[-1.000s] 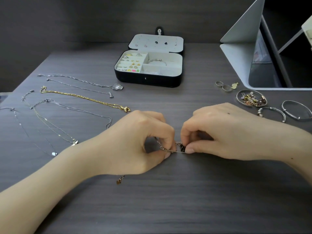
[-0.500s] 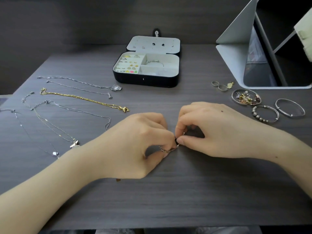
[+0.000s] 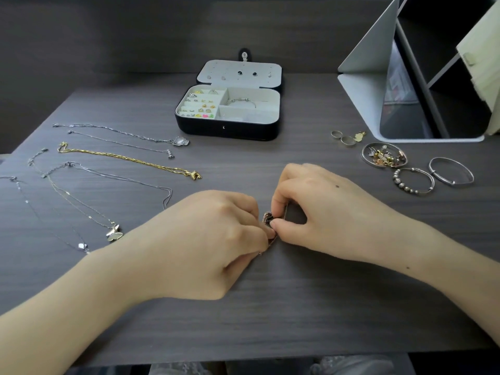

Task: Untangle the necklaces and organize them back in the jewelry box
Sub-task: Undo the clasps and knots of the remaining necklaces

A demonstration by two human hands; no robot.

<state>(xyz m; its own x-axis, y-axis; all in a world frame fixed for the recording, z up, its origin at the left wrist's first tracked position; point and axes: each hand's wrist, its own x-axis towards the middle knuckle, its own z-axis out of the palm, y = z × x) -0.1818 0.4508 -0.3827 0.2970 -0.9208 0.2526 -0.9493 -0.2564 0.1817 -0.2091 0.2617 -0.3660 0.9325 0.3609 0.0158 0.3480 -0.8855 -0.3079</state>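
No readable text (anywhere visible).

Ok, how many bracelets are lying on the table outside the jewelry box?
3, all at the right: a charm bangle farthest back, a beaded bracelet in front of it, a plain bangle farthest right. The chain being pinched may be another.

The bench (image 3: 297, 307) is dark grey-brown with thin wood lines. The rosy necklace (image 3: 267, 217) I hold has a coppery, dotted charm with a dark side. On the left lie a gold necklace (image 3: 130, 159) and silver necklaces (image 3: 116, 131). The far jewelry box (image 3: 227, 129) is black outside and white inside, with yellow, pink and green studs (image 3: 207, 115). On the right, the bangles (image 3: 451, 171) are silver.
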